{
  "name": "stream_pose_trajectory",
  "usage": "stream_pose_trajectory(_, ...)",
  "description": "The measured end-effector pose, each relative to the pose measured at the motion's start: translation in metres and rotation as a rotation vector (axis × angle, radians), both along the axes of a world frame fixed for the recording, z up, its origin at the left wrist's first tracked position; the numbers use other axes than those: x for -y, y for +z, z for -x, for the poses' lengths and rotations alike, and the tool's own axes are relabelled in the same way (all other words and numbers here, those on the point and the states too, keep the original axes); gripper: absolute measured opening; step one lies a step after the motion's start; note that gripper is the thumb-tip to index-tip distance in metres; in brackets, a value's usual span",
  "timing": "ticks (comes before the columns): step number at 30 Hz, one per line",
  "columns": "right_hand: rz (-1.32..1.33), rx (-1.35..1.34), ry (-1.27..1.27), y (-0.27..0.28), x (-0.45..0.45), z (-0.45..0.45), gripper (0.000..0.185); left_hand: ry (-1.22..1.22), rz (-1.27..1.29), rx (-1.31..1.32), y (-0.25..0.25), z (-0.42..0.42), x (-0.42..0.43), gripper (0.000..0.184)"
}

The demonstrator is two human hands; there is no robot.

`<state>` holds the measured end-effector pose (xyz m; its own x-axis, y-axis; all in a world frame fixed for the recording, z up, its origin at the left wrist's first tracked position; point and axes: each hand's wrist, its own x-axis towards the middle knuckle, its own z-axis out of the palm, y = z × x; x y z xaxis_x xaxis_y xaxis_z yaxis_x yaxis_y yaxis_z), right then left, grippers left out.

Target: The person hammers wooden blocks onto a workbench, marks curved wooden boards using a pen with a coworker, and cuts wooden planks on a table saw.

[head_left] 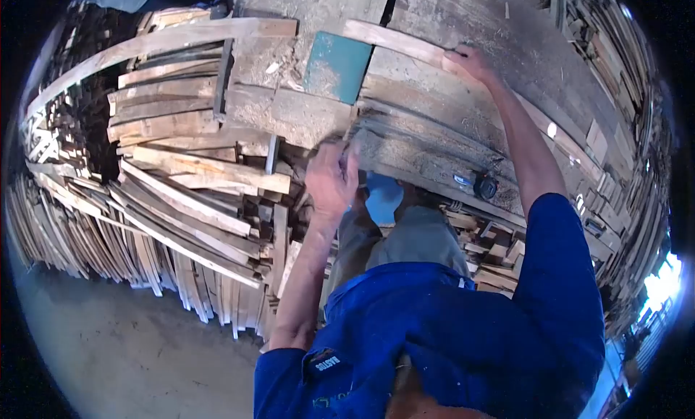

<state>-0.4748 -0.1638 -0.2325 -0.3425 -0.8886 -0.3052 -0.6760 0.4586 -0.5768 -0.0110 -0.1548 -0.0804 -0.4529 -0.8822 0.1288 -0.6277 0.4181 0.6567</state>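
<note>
My right hand (470, 63) is closed over a long, narrow wooden board (405, 44) lying across the far part of the sawdust-covered bench (427, 86). One end of this board reaches the top corner of a green plate (337, 66) set into the bench surface. Nearer my body, my left hand (333, 176) is curled at the bench's front edge; whatever its fingers hold, if anything, is hidden. A dark tape measure (485, 186) rests near the front edge, below my right forearm.
To the left, stacked wooden boards (174, 104) lie on a rack beside an upright metal bar (224, 79). One long board (159, 39) extends over them. Below stand many upright slats (130, 252). Wood offcuts (499, 252) are piled under the bench, with more timber at right.
</note>
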Motion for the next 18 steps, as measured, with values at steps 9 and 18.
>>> stream_pose_trajectory(9,-0.108,0.137,-0.004,0.008,0.004,0.005,0.052,0.127,-0.081,0.104,-0.009,0.007,0.003,0.034)
stream_pose_trajectory(18,-0.173,0.129,-0.022,-0.015,0.001,0.013,0.059,0.127,-0.168,0.022,-0.013,0.003,0.002,0.031)
